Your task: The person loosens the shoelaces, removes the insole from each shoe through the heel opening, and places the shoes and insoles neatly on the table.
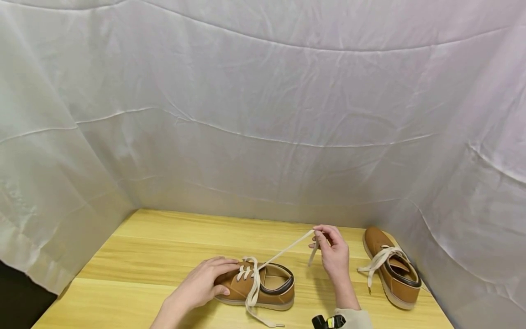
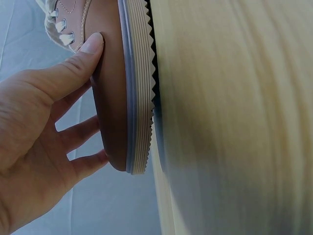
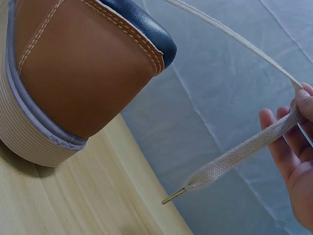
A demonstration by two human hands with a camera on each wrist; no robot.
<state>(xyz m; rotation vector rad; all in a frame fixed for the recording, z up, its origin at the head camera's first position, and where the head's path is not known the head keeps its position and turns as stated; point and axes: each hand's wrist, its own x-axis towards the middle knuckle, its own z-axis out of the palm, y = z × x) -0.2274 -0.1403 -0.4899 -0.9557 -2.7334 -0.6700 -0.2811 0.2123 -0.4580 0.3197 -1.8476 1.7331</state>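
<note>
On the table's (image 1: 164,246) near side, the left grip (image 1: 203,279) clasped the shoe (image 1: 267,299) by its toe while the right grip (image 1: 334,251) pinched one lace (image 1: 285,250); too hard a pull could have dragged the shoe rightward, or a loose pinch lost the lace

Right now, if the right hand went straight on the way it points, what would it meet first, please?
Most likely the grey curtain beyond the table; the head view shows nothing standing between it and the right hand, though depth is unclear.

High forward-down head view, close wrist views, same shoe (image 1: 266,297) in all
</note>
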